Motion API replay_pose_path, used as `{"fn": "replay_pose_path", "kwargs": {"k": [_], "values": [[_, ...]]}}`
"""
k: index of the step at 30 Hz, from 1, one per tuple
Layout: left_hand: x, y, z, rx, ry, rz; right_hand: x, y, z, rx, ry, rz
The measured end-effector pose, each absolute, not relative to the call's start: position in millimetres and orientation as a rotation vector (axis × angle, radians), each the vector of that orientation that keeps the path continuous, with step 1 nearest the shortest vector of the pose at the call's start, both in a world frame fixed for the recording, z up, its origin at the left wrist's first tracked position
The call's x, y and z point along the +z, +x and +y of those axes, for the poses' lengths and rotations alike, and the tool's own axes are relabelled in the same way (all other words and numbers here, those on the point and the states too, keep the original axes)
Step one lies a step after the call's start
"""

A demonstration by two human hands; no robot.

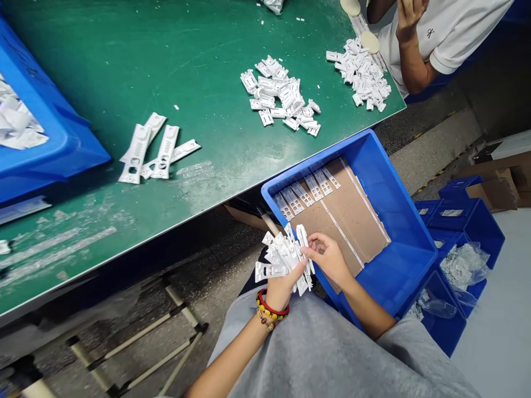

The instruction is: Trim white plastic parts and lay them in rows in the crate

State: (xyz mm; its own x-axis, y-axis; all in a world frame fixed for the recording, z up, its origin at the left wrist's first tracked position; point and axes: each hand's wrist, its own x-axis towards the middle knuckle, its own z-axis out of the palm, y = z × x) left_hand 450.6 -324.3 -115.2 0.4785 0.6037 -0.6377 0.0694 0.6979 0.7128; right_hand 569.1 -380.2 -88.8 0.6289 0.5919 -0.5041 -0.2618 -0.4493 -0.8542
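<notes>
My left hand (pixel 284 284), with beaded bracelets at the wrist, is closed around a loose bunch of white plastic parts (pixel 282 251). The parts are long and flat and stick out at many angles. At the bunch's right side, my right hand (pixel 326 254) has its thumb and fingers pinched at one upright white part (pixel 302 235). Beyond the hands stands a blue bin (pixel 398 221) lined with a cardboard sheet (pixel 348 221). Along the bin's far left side lies a row of several similar white parts (pixel 313 188).
On the green table (pixel 199 72) lie a few long white parts (pixel 139 152) and a pile of smaller white pieces (pixel 286 94). Another pile (pixel 360 72) lies before a co-worker (pixel 440 38). A blue bin (pixel 50 127) stands left; stacked blue bins (pixel 477 221) stand right.
</notes>
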Motion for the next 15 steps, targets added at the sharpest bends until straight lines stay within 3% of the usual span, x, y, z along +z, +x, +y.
{"fn": "replay_pose_path", "kwargs": {"k": [5,11,15], "values": [[-111.5,455.2,-322.5,0.395,0.79,1.033,-87.5,561.8,-385.3,0.869,-1.909,-0.344],[-119.4,453.1,-318.6,0.391,0.672,1.09,-87.7,573.3,-396.2,1.044,-1.594,-0.183],[-116.6,450.4,-313.6,0.3,0.613,1.025,-114.3,629.0,-404.7,0.807,-1.851,-0.282]]}}
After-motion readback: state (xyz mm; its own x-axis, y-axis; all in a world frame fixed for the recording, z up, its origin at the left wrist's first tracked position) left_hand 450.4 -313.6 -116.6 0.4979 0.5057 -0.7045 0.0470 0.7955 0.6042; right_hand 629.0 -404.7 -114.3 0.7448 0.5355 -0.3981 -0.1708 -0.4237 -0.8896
